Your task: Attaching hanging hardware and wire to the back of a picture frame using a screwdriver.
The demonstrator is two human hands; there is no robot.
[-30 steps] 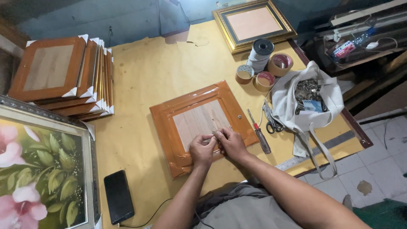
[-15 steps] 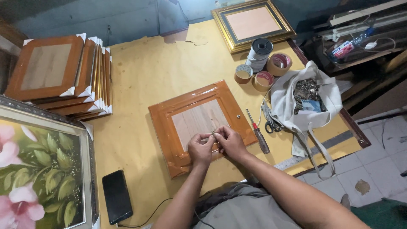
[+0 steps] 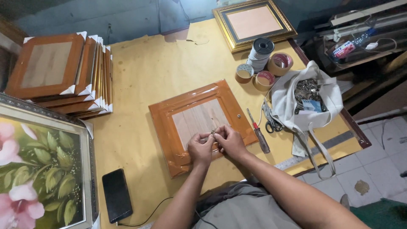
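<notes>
An orange wooden picture frame lies face down on the yellow-covered table, its plywood backing up. My left hand and my right hand meet over the frame's lower middle. Together the fingertips pinch a small metal piece, too small to tell its kind. A small screw rests on the frame's right rail. A red-handled screwdriver lies just right of the frame, close to my right hand.
A stack of orange frames leans at the left. A flower painting and a black phone lie front left. Behind right: a gold frame, tape rolls, scissors, a white bag of metal parts, a ruler.
Both hands stay together over the frame, with only small finger movements around the metal piece. Nothing else on the table has moved.
</notes>
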